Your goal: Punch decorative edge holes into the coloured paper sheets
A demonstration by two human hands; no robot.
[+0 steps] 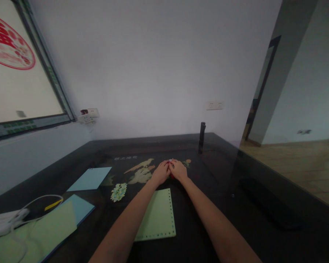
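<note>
Dark glass is covering the big table [263, 204], which is filling the lower half of the view and is running up to a pale wall. Under the glass a picture of birds [140, 171] is showing near the middle. At the near left edge a large pale green sheet [35, 233] is overlapping a blue sheet [80, 206], with white cables [5, 221] lying on them. Another light green sheet [157, 215], dotted with small holes along its edges, is lying between the two forearms, and a second blue sheet [90, 178] is resting further back on the left. Near the far edge a slim black cylinder [202, 137] is standing upright. A small speckled paper cutout [118, 192] is lying left of the arms. Both arms are reaching forward: the left hand [160, 172] and the right hand [178, 170] are touching each other, fingers curled in narrowly around a small red object [171, 176] pinched between them just above the tabletop beyond the holed sheet; what it is cannot be told.
</note>
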